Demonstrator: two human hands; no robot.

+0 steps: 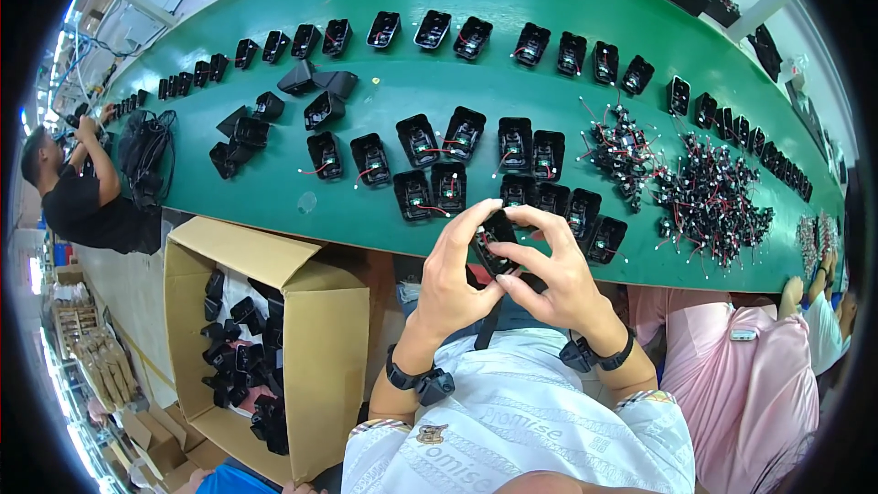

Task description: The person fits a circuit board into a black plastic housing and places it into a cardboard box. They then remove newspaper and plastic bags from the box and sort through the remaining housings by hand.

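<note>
Between my hands, just off the table's near edge, is a small black plastic housing (495,254) with an open cavity and a bit of red wire showing. My left hand (454,267) grips it along its left side. The thumb and fingers of my right hand (560,271) close on its right side, one finger reaching into the cavity. What that fingertip presses is too small to make out. Just beyond my hands stand similar open black housings (514,144), several with red wires trailing out.
A long green table (347,210) carries a curved row of black housings (432,29). Piles of small wired parts (713,197) lie right. An open cardboard box (325,348) of black parts stands left. A person in pink (732,357) is close on my right; another person (91,192) works far left.
</note>
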